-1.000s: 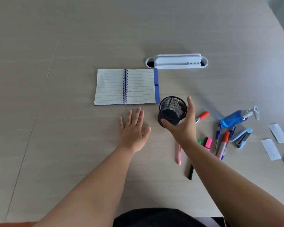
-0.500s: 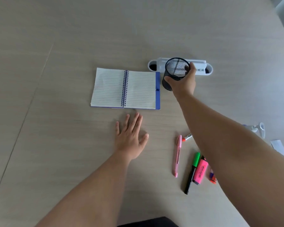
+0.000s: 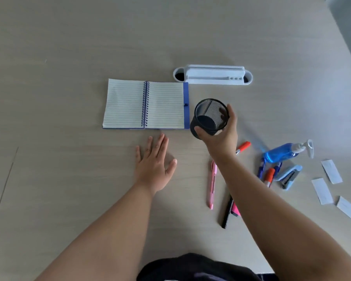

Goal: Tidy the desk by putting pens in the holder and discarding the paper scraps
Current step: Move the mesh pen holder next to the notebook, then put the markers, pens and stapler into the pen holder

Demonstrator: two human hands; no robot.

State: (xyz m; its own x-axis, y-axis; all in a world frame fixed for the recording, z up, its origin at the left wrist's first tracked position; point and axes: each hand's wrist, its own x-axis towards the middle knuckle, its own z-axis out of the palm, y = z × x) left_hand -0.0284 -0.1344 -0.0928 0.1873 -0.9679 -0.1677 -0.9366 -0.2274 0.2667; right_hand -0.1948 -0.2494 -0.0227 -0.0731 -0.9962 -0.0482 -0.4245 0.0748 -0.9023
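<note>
Right hand [image 3: 218,136] wrapped around the empty black mesh pen holder [image 3: 210,116] beside the open notebook [image 3: 144,104], my left hand [image 3: 153,165] flat and spread, I judge nothing tidied yet: pens like the pink pen [image 3: 212,184] lie below my wrist, paper scraps [image 3: 321,190] far right.

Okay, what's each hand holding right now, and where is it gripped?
The right hand holds the black mesh pen holder around its side wall, thumb in front, fingers at the rim. The left hand holds nothing, spread open.
</note>
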